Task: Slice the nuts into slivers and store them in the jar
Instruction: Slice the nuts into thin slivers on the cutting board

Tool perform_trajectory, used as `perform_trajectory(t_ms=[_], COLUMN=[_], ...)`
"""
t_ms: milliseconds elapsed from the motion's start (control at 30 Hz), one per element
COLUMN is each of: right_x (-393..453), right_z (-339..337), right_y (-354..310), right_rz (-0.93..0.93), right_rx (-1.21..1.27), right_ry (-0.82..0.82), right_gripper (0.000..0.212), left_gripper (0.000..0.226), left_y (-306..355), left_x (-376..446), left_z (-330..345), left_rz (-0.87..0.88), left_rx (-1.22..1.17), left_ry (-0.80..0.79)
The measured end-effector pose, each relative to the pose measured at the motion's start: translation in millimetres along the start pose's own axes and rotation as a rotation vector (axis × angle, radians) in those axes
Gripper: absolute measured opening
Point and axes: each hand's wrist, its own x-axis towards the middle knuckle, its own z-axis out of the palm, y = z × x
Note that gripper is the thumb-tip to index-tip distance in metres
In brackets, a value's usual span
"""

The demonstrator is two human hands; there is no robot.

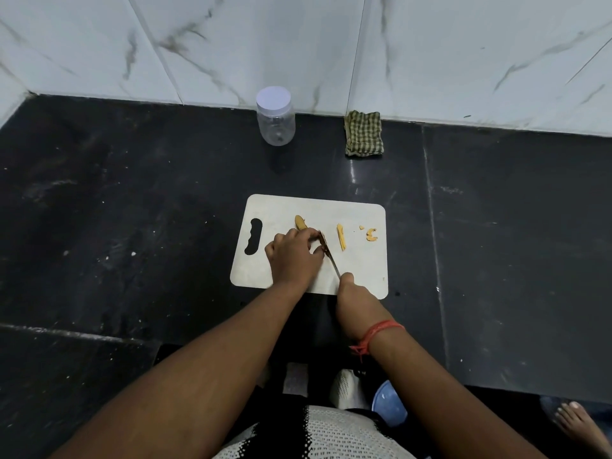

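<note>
**A:** Where do things stand on the cutting board (357,270)?

**B:** The left hand (293,255) is curled down over a nut (300,222), fingertips pinning it to the board; only the far end of the nut pokes out beyond the knuckles. The right hand (351,289) is closed round the handle of a small knife (328,251), whose blade runs forward and lies right against the left fingers. One long sliver (340,237) lies just to the right of the blade, and a few curled scraps (371,234) sit nearer the board's right edge.

**A:** So the slicing is in hand. How should this cut go?

**B:** I'd say keep the left fingertips tucked back so the knuckles, not the nails, guide the blade. The nut is rounded and hard, so it will likely want to roll or skid; laying it on a flat cut face would steady it. Press straight down with a short rocking stroke rather than sawing, and take thin lengthwise strips like the one already cut.

**A:** And the jar (275,117)?

**B:** It stands well apart, back by the marble wall next to a folded checked cloth (363,134), white lid on and looking empty. Its lid must come off before any slivers go in.
</note>
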Motion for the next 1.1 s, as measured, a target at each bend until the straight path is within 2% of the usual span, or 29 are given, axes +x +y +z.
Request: perform_trajectory(t_ms=[533,867,1100], right_x=[-12,-8,-13], right_z=[8,7,10], right_y=[8,9,19], right_rz=[0.025,0.018,0.034], right_rx=[-0.045,-0.026,-0.022], right_ry=[0.001,-0.007,-0.015], right_gripper=[0.021,0.020,0.021], left_gripper=[0.025,0.029,0.027], left_y=[4,5,1], left_x=[-1,2,4], left_z=[-2,-5,0], left_rz=[-0.016,-0.002,0.027], left_rx=[0.004,0.112,0.054], left_ry=[0.018,-0.006,-0.024])
